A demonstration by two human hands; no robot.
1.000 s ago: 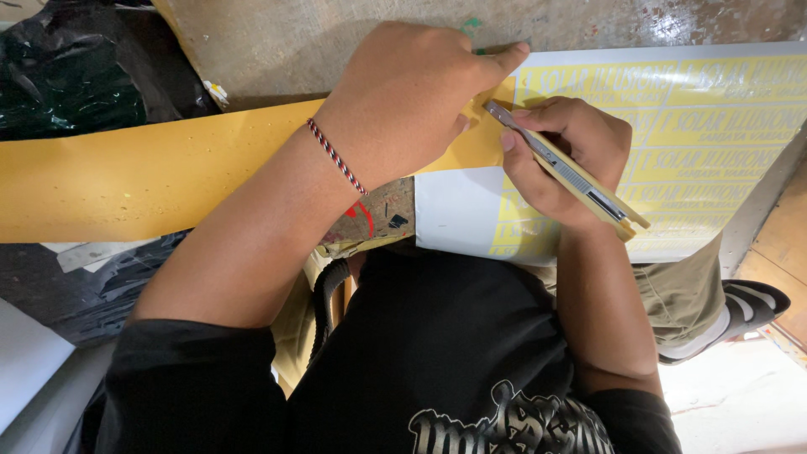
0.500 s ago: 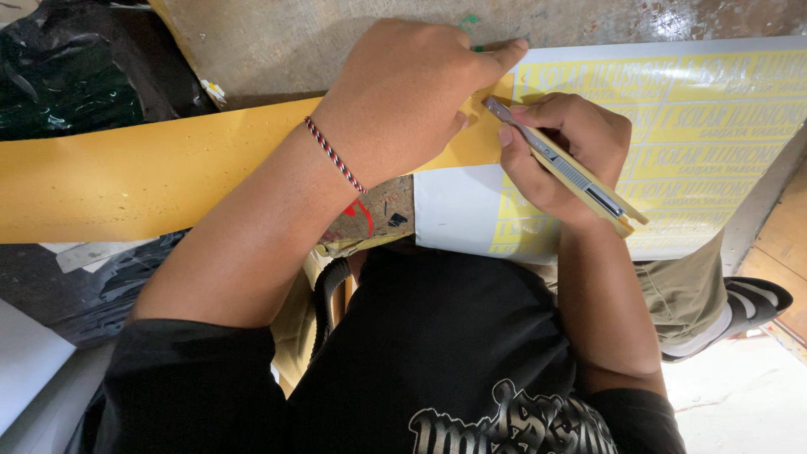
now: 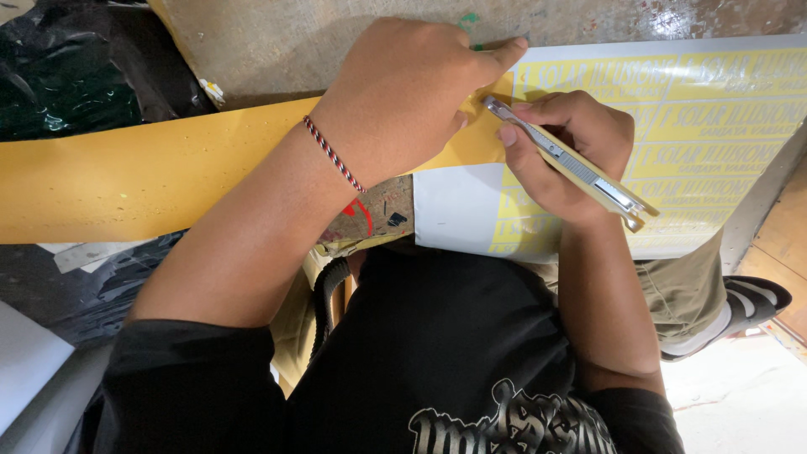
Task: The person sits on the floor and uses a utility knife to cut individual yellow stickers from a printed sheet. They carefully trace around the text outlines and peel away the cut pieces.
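Note:
My right hand [image 3: 561, 155] grips a slim yellow utility knife [image 3: 565, 160], with its metal tip touching the sheet just under my left fingers. My left hand [image 3: 403, 92] presses flat on a yellow vinyl strip [image 3: 143, 176], fingers closed together and the index finger stretched to the right. A white sheet printed with rows of yellow lettering [image 3: 698, 126] lies across my lap to the right, joined to the yellow strip. A red and black cord bracelet [image 3: 332, 154] circles my left wrist.
A brown board [image 3: 294, 50] lies beyond the sheet. Black plastic bags [image 3: 67, 76] sit at the upper left. A scrap of cardboard [image 3: 378, 214] pokes out under my left forearm. A black and white shoe [image 3: 740, 311] and wooden flooring show at the right.
Almost nothing has moved. Both hands hold the same places, and the knife tip stays at the same spot on the sheet.

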